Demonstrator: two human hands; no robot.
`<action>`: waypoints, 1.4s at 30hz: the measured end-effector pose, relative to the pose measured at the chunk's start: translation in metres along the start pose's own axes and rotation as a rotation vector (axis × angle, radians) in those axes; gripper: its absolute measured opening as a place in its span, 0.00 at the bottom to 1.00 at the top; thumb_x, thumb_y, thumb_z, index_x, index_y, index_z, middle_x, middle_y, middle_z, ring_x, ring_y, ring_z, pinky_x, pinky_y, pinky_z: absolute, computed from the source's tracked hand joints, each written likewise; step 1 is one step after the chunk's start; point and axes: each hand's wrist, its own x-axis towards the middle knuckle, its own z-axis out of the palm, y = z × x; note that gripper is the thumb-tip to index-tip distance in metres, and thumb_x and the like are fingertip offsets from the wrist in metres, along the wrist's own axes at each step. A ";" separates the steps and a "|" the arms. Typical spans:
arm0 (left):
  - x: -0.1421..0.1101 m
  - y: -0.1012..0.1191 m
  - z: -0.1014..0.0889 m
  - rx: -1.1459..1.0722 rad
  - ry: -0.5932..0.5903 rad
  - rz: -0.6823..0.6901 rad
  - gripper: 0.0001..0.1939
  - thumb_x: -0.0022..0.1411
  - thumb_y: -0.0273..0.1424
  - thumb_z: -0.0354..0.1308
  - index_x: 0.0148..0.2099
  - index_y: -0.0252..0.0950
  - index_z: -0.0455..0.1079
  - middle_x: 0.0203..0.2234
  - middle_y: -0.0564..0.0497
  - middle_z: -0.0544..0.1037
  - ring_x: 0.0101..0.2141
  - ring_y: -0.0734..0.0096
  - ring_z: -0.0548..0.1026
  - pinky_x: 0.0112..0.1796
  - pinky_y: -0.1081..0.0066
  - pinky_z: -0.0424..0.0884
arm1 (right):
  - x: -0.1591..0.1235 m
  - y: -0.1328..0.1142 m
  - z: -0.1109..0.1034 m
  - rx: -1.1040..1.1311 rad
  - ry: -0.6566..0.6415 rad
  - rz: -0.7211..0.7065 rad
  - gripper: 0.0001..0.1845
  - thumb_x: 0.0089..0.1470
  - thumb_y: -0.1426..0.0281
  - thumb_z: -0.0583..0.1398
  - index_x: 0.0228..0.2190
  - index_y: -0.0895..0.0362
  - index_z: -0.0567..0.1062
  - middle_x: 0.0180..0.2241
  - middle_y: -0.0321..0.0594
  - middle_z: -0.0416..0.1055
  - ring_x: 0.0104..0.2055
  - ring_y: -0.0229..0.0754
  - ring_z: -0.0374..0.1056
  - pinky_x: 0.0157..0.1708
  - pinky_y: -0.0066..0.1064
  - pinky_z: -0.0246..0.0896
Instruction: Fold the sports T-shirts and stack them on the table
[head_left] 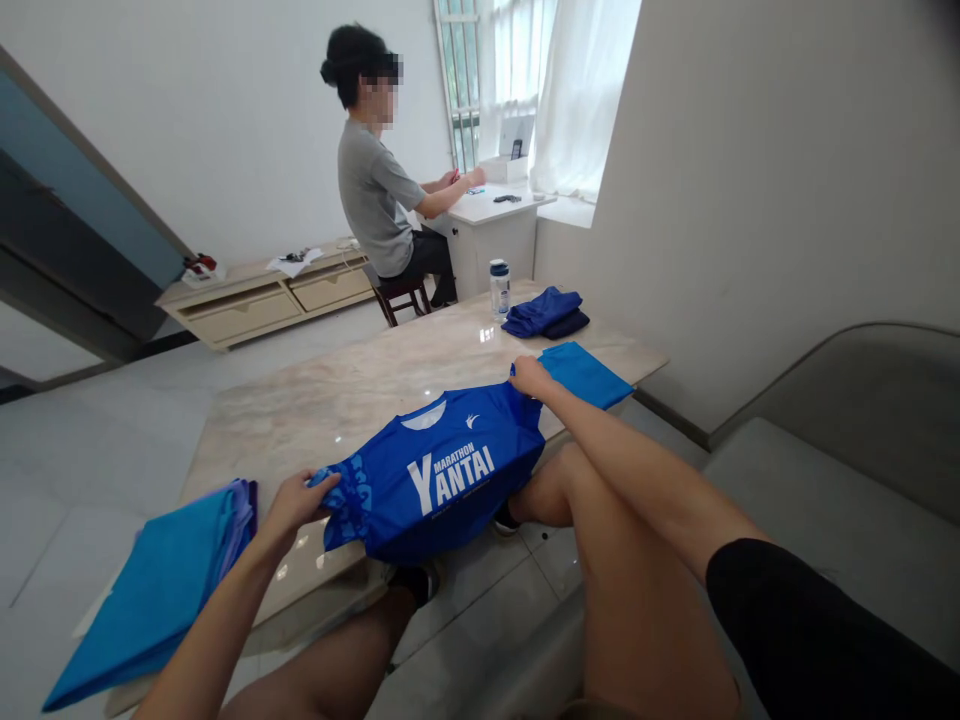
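Observation:
A blue T-shirt [450, 470] with white "Marathon Yantai" lettering is stretched between my two hands, its lower part hanging over the table's near edge. My left hand [304, 497] is closed on the patterned sleeve at the left. At the other side my right hand [531, 378] grips the right sleeve near the shoulder. Just beyond that hand lies a folded light-blue cloth [589, 372]. Beside my left forearm, a stack of folded clothes [169, 560] with a turquoise piece on top lies at the table's left end.
The marble-topped table [255, 430] also bears a water bottle [499, 290] and dark-blue folded clothes [546, 312] at the far side. Behind it another person [379, 200] sits at a white desk [495, 205]. A low cabinet [262, 305] stands left; a grey sofa [840, 500] is at right.

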 end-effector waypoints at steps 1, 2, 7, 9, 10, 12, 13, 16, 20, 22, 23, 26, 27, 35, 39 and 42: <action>-0.002 0.008 0.010 -0.094 -0.027 -0.029 0.18 0.53 0.43 0.75 0.37 0.39 0.72 0.28 0.49 0.82 0.33 0.55 0.86 0.33 0.62 0.86 | 0.000 -0.007 0.006 0.032 -0.045 -0.007 0.15 0.65 0.69 0.69 0.48 0.67 0.82 0.42 0.65 0.84 0.47 0.61 0.84 0.46 0.39 0.80; -0.003 0.015 0.020 -0.216 -0.089 -0.055 0.17 0.55 0.39 0.75 0.39 0.37 0.73 0.32 0.45 0.84 0.36 0.56 0.86 0.38 0.63 0.87 | -0.001 -0.014 0.012 0.068 -0.095 -0.017 0.15 0.66 0.67 0.68 0.46 0.68 0.82 0.37 0.62 0.84 0.42 0.58 0.85 0.42 0.37 0.81; 0.010 0.026 0.060 -0.400 -0.182 -0.004 0.16 0.63 0.34 0.71 0.48 0.34 0.72 0.48 0.36 0.84 0.47 0.55 0.86 0.48 0.61 0.84 | 0.002 -0.028 0.032 0.187 -0.241 -0.089 0.19 0.71 0.61 0.63 0.45 0.68 0.82 0.34 0.55 0.85 0.33 0.48 0.84 0.36 0.32 0.81; 0.022 0.016 0.063 -0.135 -0.017 0.049 0.17 0.62 0.33 0.70 0.49 0.36 0.70 0.48 0.38 0.83 0.48 0.55 0.84 0.48 0.59 0.82 | 0.006 -0.023 0.035 0.153 -0.225 -0.103 0.16 0.68 0.66 0.66 0.47 0.67 0.82 0.39 0.56 0.85 0.37 0.50 0.84 0.40 0.33 0.81; 0.029 0.009 0.062 0.022 0.058 0.071 0.18 0.60 0.33 0.70 0.50 0.36 0.70 0.48 0.38 0.82 0.49 0.53 0.84 0.49 0.58 0.81 | 0.009 -0.018 0.036 0.121 -0.206 -0.110 0.15 0.65 0.68 0.68 0.48 0.66 0.83 0.42 0.56 0.85 0.41 0.51 0.85 0.43 0.33 0.80; 0.041 -0.007 0.057 0.284 0.156 0.094 0.21 0.58 0.34 0.70 0.50 0.36 0.70 0.48 0.37 0.82 0.50 0.49 0.83 0.50 0.57 0.79 | 0.015 -0.008 0.038 0.045 -0.160 -0.128 0.17 0.58 0.72 0.72 0.49 0.64 0.84 0.49 0.56 0.84 0.51 0.55 0.83 0.52 0.33 0.76; 0.046 -0.014 0.055 0.364 0.177 0.088 0.22 0.57 0.36 0.70 0.50 0.35 0.70 0.47 0.36 0.83 0.50 0.47 0.83 0.49 0.57 0.78 | 0.018 -0.004 0.040 0.007 -0.139 -0.137 0.19 0.56 0.72 0.72 0.50 0.63 0.84 0.52 0.56 0.83 0.56 0.57 0.80 0.56 0.33 0.73; 0.055 -0.029 0.051 0.418 0.131 0.013 0.22 0.59 0.43 0.68 0.50 0.35 0.72 0.38 0.40 0.85 0.46 0.45 0.85 0.43 0.60 0.77 | 0.027 0.006 0.048 -0.087 -0.103 -0.147 0.28 0.57 0.71 0.73 0.57 0.63 0.80 0.59 0.57 0.79 0.63 0.56 0.75 0.59 0.33 0.68; 0.059 -0.037 0.061 0.381 0.049 -0.030 0.19 0.62 0.49 0.65 0.41 0.37 0.75 0.25 0.46 0.83 0.35 0.50 0.85 0.36 0.64 0.74 | 0.039 0.007 0.057 -0.176 -0.122 -0.152 0.28 0.58 0.63 0.73 0.57 0.61 0.81 0.55 0.54 0.82 0.58 0.54 0.77 0.53 0.31 0.70; 0.061 -0.037 0.069 0.378 0.066 0.007 0.18 0.62 0.49 0.65 0.37 0.39 0.74 0.25 0.46 0.83 0.36 0.52 0.85 0.35 0.65 0.73 | 0.044 0.003 0.059 -0.215 -0.143 -0.174 0.23 0.57 0.61 0.74 0.51 0.60 0.85 0.50 0.53 0.84 0.54 0.55 0.79 0.49 0.30 0.71; 0.063 -0.036 0.073 0.380 0.069 0.046 0.18 0.62 0.49 0.66 0.35 0.39 0.74 0.26 0.46 0.83 0.37 0.52 0.84 0.35 0.66 0.72 | 0.047 0.002 0.059 -0.233 -0.154 -0.191 0.21 0.55 0.61 0.75 0.47 0.60 0.86 0.48 0.52 0.85 0.53 0.55 0.80 0.47 0.30 0.71; 0.077 -0.033 0.077 0.391 0.046 0.158 0.16 0.59 0.45 0.68 0.30 0.39 0.73 0.26 0.47 0.83 0.36 0.54 0.82 0.34 0.67 0.69 | 0.057 -0.002 0.058 -0.286 -0.199 -0.252 0.13 0.52 0.65 0.76 0.39 0.58 0.88 0.41 0.47 0.86 0.46 0.52 0.82 0.44 0.28 0.71; 0.083 -0.033 0.076 0.388 0.033 0.174 0.15 0.58 0.44 0.68 0.29 0.39 0.73 0.26 0.47 0.82 0.35 0.55 0.81 0.34 0.67 0.69 | 0.062 -0.003 0.057 -0.302 -0.210 -0.268 0.10 0.52 0.67 0.75 0.37 0.58 0.89 0.39 0.46 0.86 0.45 0.51 0.82 0.43 0.28 0.71; 0.163 -0.026 0.045 0.362 0.145 0.158 0.14 0.63 0.43 0.68 0.40 0.37 0.80 0.33 0.45 0.84 0.37 0.55 0.81 0.37 0.66 0.69 | 0.130 -0.026 0.073 -0.333 -0.132 -0.322 0.12 0.62 0.65 0.69 0.42 0.60 0.88 0.45 0.48 0.86 0.48 0.51 0.80 0.48 0.29 0.70; 0.222 -0.021 0.034 0.384 0.256 0.163 0.16 0.65 0.43 0.68 0.42 0.34 0.79 0.36 0.44 0.84 0.39 0.56 0.80 0.42 0.64 0.72 | 0.186 -0.052 0.093 -0.225 0.058 -0.334 0.12 0.62 0.64 0.67 0.41 0.60 0.86 0.42 0.49 0.85 0.47 0.52 0.79 0.52 0.35 0.72; 0.272 -0.012 0.020 0.393 0.322 0.175 0.18 0.64 0.42 0.70 0.44 0.31 0.78 0.39 0.44 0.84 0.44 0.57 0.80 0.48 0.64 0.73 | 0.225 -0.075 0.104 -0.120 0.205 -0.396 0.11 0.61 0.64 0.67 0.40 0.60 0.82 0.41 0.48 0.82 0.47 0.53 0.78 0.55 0.41 0.72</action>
